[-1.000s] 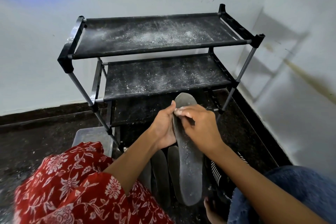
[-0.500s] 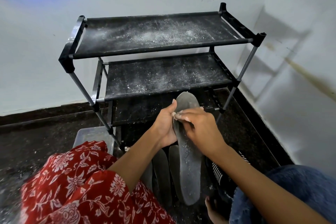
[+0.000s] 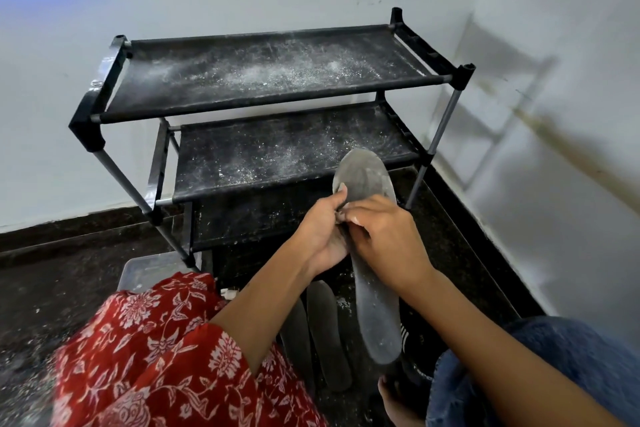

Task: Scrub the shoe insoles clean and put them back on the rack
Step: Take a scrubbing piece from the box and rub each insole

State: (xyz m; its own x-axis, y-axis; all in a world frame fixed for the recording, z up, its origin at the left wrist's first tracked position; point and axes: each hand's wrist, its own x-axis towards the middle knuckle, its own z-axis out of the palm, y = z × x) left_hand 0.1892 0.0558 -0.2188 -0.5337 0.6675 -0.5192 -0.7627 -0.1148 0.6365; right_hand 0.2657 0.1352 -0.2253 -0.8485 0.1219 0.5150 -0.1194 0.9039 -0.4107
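A long grey insole (image 3: 377, 308) stands nearly upright in front of me, toe end up, dusted with white specks. My left hand (image 3: 320, 232) grips its left edge near the toe, thumb on the front. My right hand (image 3: 384, 236) lies over the insole's middle with the fingertips curled against its surface beside the left thumb; whether it holds a scrubber is hidden. Two more dark insoles (image 3: 327, 333) lie flat on the floor below my arms. The black shoe rack (image 3: 277, 104) stands just behind, its fabric shelves sprinkled with white powder.
The rack sits in a corner of white walls (image 3: 554, 149) on a dark speckled floor (image 3: 62, 274). A clear plastic tub (image 3: 145, 270) is by the rack's left leg. My red floral knee (image 3: 156, 357), blue denim knee (image 3: 554, 357) and a striped dark shoe (image 3: 408, 340) crowd the foreground.
The view has shifted slightly. My hands stay on the insole's upper part, and the right fingertips have moved only a little over its surface.
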